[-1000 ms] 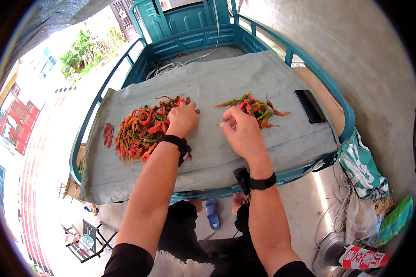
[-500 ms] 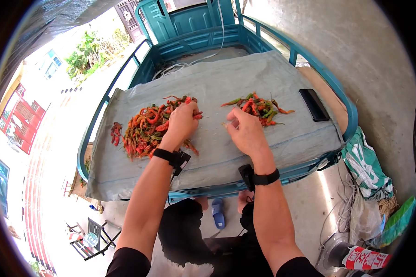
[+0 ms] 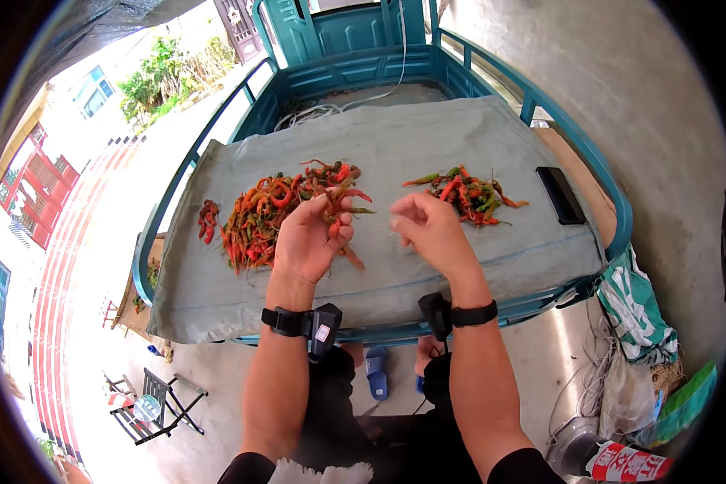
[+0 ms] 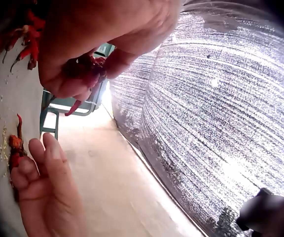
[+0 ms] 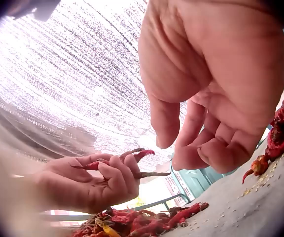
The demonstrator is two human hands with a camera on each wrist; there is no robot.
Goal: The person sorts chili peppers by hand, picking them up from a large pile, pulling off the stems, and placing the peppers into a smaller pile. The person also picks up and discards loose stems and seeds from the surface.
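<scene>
My left hand (image 3: 308,242), palm turned up, grips several red chili peppers (image 3: 336,211) close over the large pile of chili peppers (image 3: 254,230). Their tips and stems poke out past the fingers in the right wrist view. My right hand (image 3: 437,234) hovers just in front of the smaller pile of red and green chili peppers (image 3: 477,200). Its fingers bend loosely, thumb apart from them, and nothing shows between them in the right wrist view. Both piles lie on a grey cloth (image 3: 395,266).
The cloth covers the rear of a teal cargo bed with side rails (image 3: 573,117). A black phone (image 3: 561,195) lies near its right edge. A few chili peppers (image 3: 208,220) sit apart at the left. A folding stool (image 3: 160,407) and blue slippers (image 3: 377,373) are on the floor.
My left hand has come up off the large pile's right side toward me, turning palm up with chili peppers in its fingers. My right hand stays near the smaller pile.
</scene>
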